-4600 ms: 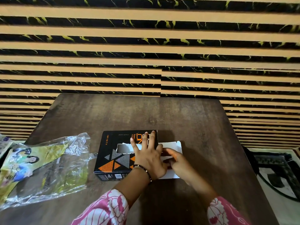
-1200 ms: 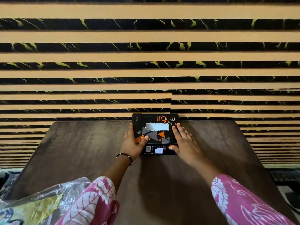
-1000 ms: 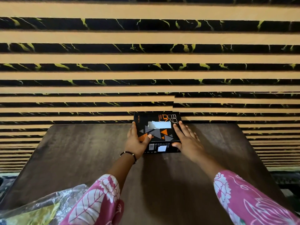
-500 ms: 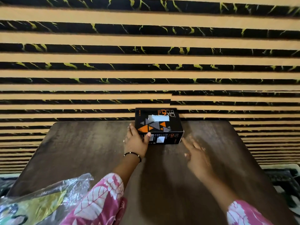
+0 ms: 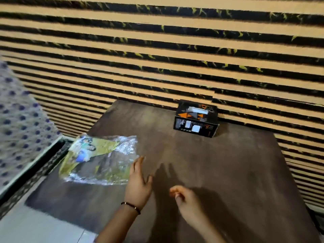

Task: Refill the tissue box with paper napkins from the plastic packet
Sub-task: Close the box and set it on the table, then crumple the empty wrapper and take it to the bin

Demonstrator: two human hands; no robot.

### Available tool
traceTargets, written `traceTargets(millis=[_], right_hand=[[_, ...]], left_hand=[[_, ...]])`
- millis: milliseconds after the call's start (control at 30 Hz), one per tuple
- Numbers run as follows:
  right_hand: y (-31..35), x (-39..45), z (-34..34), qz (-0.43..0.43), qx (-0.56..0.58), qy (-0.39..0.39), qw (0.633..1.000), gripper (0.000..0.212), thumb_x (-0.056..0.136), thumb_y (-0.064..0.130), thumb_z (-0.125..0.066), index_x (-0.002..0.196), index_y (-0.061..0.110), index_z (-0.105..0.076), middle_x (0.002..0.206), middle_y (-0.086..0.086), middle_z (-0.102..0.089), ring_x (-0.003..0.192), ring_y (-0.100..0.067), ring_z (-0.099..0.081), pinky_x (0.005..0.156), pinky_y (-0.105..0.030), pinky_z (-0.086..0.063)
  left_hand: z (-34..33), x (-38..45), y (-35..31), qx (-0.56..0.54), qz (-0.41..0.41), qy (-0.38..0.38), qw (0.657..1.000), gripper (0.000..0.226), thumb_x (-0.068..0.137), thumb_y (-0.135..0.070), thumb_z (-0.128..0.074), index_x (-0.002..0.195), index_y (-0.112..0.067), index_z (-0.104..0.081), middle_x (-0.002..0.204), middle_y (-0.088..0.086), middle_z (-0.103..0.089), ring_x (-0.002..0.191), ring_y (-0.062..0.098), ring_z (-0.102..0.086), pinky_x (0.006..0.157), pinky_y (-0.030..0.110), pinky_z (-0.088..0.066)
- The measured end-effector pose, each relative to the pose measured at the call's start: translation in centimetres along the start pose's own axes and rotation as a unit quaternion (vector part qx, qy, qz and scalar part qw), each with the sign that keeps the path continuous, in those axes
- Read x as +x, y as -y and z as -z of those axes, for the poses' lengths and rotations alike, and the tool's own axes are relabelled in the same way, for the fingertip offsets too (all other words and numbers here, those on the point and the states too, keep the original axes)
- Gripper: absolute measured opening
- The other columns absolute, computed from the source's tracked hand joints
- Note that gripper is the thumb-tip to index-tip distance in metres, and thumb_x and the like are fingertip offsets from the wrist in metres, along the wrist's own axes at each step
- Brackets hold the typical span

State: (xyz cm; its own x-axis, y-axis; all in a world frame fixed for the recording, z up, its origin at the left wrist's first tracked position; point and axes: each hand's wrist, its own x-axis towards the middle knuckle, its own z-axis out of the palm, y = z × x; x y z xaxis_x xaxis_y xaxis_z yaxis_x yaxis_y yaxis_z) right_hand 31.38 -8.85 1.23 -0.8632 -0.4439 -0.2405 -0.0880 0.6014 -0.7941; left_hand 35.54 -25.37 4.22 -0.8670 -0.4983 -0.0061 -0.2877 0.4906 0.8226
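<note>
Where table meets wall, tissue box (image 5: 196, 120), long axis sideways

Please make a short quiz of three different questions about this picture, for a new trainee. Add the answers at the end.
1. True or false: the left hand grips the tissue box.
2. Where does the tissue box stand? A) at the table's far edge, near the striped wall; B) on the plastic packet; C) on the floor.
3. Fill in: white paper shows in the opening on the box's ____.

Key: 1 false, both the left and the right hand are away from it, above the table; 2 A; 3 top.
</note>
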Motion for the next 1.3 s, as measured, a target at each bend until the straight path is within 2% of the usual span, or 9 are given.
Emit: traceTargets(millis=[167, 433, 600, 833, 900, 1000, 1133, 1233, 1300], right_hand=[[3.3, 0.0, -3.9, 0.021, -0.002, 0.076, 0.997, 0.035, 0.09, -0.001, -0.043, 0.083, 0.03, -0.056, 0.086, 0.008, -0.062, 0.077, 0.016, -0.057, 0.072, -0.002, -0.039], [7.9, 3.4, -9.8, -0.014, 0.057, 0.071, 0.996, 0.018, 0.092, -0.002, -0.047, 0.104, 0.002, -0.06, 0.086, -0.006, -0.058, 0.072, -0.005, -0.049, 0.062, -0.003, -0.039], [10.5, 7.6, -12.1, -0.121, 0.111, -0.051, 0.985, 0.044, 0.091, 0.005, -0.053, 0.133, -0.001, -0.044, 0.13, -0.019, -0.053, 0.119, -0.027, -0.05, 0.094, -0.025, -0.038], [13.2, 9.4, -15.3, -0.118, -0.132, -0.009, 0.984, 0.063, 0.087, 0.044, -0.054, 0.143, 0.024, -0.034, 0.152, 0.002, -0.034, 0.138, -0.02, -0.033, 0.113, -0.03, -0.028], [13.9, 9.3, -16.8, -0.13, -0.045, 0.024, 0.99, 0.064, 0.088, 0.045, -0.054, 0.144, 0.027, -0.03, 0.154, 0.002, -0.029, 0.139, -0.018, -0.031, 0.114, -0.034, -0.027], [15.0, 8.7, -18.5, -0.142, 0.174, 0.055, 0.973, 0.059, 0.09, 0.019, -0.058, 0.143, 0.018, -0.032, 0.146, -0.004, -0.04, 0.122, -0.013, -0.044, 0.099, -0.02, -0.038], [15.7, 7.5, -20.6, -0.079, 0.271, 0.05, 0.958, 0.066, 0.081, -0.006, -0.063, 0.135, 0.019, -0.034, 0.124, 0.0, -0.053, 0.11, -0.012, -0.05, 0.074, -0.004, -0.046], [15.1, 6.7, -20.6, -0.077, 0.256, -0.089, 0.959, 0.05, 0.073, -0.012, -0.068, 0.108, 0.022, -0.054, 0.101, 0.002, -0.062, 0.096, -0.015, -0.058, 0.068, -0.004, -0.046], [14.5, 6.0, -19.6, -0.072, 0.211, -0.155, 0.962, 0.052, 0.07, -0.019, -0.064, 0.086, 0.03, -0.061, 0.089, 0.009, -0.065, 0.089, -0.013, -0.059, 0.068, -0.002, -0.044]], left_hand=[[6.0, -3.1, 3.8, 0.034, 0.034, -0.097, 0.994, 0.059, 0.083, -0.008, -0.059, 0.137, -0.015, -0.036, 0.14, 0.012, -0.04, 0.125, 0.027, -0.046, 0.1, 0.038, -0.042], [13.6, -1.2, 11.1, 0.11, 0.076, -0.072, 0.988, 0.065, 0.083, -0.02, -0.063, 0.14, -0.012, -0.032, 0.142, 0.016, -0.036, 0.129, 0.035, -0.038, 0.108, 0.044, -0.031], [17.7, 4.0, 15.4, 0.125, 0.106, -0.06, 0.985, 0.077, 0.081, -0.026, -0.066, 0.144, -0.01, -0.024, 0.149, 0.022, -0.023, 0.135, 0.041, -0.026, 0.111, 0.047, -0.026], [19.5, 7.8, 17.6, 0.027, 0.115, 0.184, 0.976, 0.086, 0.073, -0.056, -0.059, 0.145, -0.029, -0.02, 0.147, 0.008, -0.038, 0.129, 0.028, -0.042, 0.107, 0.039, -0.036], [18.7, 7.9, 17.2, 0.0, 0.09, 0.211, 0.973, 0.073, 0.08, -0.047, -0.062, 0.142, -0.025, -0.03, 0.143, 0.002, -0.042, 0.127, 0.02, -0.043, 0.106, 0.029, -0.034], [17.2, 7.5, 16.0, -0.15, 0.138, 0.241, 0.949, 0.043, 0.09, -0.027, -0.058, 0.13, -0.024, -0.045, 0.131, -0.008, -0.045, 0.116, 0.008, -0.045, 0.1, 0.021, -0.032], [15.7, 7.5, 15.0, -0.384, 0.209, 0.26, 0.861, 0.027, 0.09, -0.027, -0.053, 0.112, -0.012, -0.062, 0.113, 0.014, -0.067, 0.1, 0.023, -0.064, 0.097, 0.035, -0.047], [15.4, 7.1, 15.1, -0.423, 0.233, 0.304, 0.821, 0.027, 0.098, -0.022, -0.038, 0.113, -0.008, -0.056, 0.1, 0.009, -0.067, 0.084, 0.017, -0.067, 0.077, 0.028, -0.056], [14.9, 6.6, 15.6, -0.369, 0.219, 0.324, 0.843, 0.018, 0.094, -0.021, -0.049, 0.111, -0.016, -0.051, 0.108, 0.01, -0.065, 0.096, 0.023, -0.064, 0.088, 0.036, -0.053]])
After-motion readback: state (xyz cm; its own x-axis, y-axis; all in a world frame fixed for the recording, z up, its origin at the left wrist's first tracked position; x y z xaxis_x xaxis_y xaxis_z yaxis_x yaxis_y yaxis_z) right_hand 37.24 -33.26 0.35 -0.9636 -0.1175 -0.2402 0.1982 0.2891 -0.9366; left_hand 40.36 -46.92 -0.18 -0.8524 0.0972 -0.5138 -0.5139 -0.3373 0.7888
